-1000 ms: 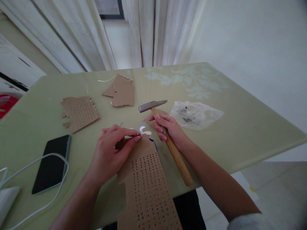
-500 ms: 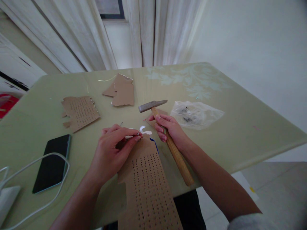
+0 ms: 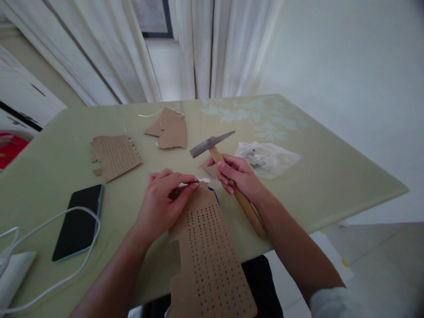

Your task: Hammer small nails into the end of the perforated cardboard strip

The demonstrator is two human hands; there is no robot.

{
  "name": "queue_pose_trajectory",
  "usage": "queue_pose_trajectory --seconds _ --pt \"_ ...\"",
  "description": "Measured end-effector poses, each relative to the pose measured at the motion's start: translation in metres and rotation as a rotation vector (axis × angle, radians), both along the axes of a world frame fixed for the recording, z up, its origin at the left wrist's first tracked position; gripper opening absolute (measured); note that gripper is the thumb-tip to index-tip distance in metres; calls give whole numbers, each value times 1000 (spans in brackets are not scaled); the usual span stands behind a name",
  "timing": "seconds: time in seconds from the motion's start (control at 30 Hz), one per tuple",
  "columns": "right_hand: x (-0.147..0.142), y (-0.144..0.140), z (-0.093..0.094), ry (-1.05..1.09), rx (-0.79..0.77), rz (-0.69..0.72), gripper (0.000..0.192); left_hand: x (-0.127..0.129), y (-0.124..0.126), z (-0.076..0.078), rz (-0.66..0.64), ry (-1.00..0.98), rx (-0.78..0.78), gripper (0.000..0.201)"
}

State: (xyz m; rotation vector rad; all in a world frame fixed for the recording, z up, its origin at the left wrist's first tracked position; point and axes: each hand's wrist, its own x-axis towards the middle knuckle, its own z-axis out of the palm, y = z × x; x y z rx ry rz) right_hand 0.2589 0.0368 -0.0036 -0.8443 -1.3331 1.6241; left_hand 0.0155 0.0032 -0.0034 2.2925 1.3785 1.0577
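Observation:
My left hand (image 3: 162, 198) pinches a small, thin metal piece, apparently a nail (image 3: 196, 180), between thumb and forefinger; most of it is hidden. The fingertips are over the far end of a long cardboard strip (image 3: 212, 247) punched with rows of small holes. My right hand (image 3: 236, 174) is wrapped round the wooden handle of a hammer (image 3: 212, 145), whose metal head is raised beyond the strip's far end. White scraps (image 3: 204, 180) and a blue edge (image 3: 213, 194) show by that end of the cardboard.
A second perforated cardboard piece (image 3: 115, 154) and torn cardboard scraps (image 3: 174, 132) lie farther back. To the right is a clear plastic bag (image 3: 268, 159) with small dark items. A phone (image 3: 79, 223) and a white cable (image 3: 59, 214) are on the left of the table (image 3: 314, 176).
The hammer head has tilted slightly, its pointed end rising. My left hand still pinches at the cardboard's far end. The whole view has shifted a little.

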Motion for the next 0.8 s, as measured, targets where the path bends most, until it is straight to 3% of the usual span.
queue_pose_trajectory --seconds 0.1,0.2,0.33,0.43,0.6,0.8 --pt "13 -16 30 -226 163 46 33 1 2 1 -8 -15 -4 14" --pt "25 -31 67 -644 433 50 28 3 4 1 -7 -24 -13 14" --pt "26 -48 101 -1057 665 -77 27 5 7 1 0 -33 -48 12" --pt "17 -55 105 -1122 685 -147 26 5 9 -1 -12 -62 -65 13" --pt "4 -58 103 -1304 658 -75 24 4 12 -1 -40 -87 -83 14" --pt "1 -59 110 -1215 675 -202 25 2 13 0 -76 -87 -109 18"
